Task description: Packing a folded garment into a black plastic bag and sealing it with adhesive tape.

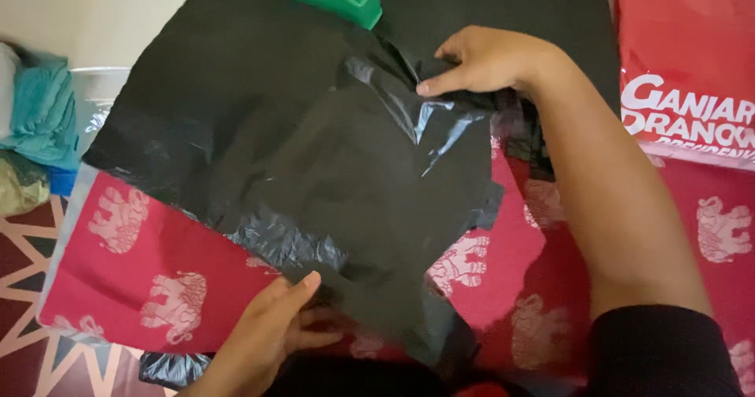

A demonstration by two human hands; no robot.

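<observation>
Left hand [263, 338] pinches the black plastic bag [314, 169] at its near edge, right hand [484, 59] its far edge; stretched between grips, the thin film could tear.

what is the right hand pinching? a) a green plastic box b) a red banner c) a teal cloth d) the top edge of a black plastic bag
d: the right hand has thumb and fingers closed on the crinkled upper edge of the black plastic bag, which lies over the red elephant-print cloth.
</observation>
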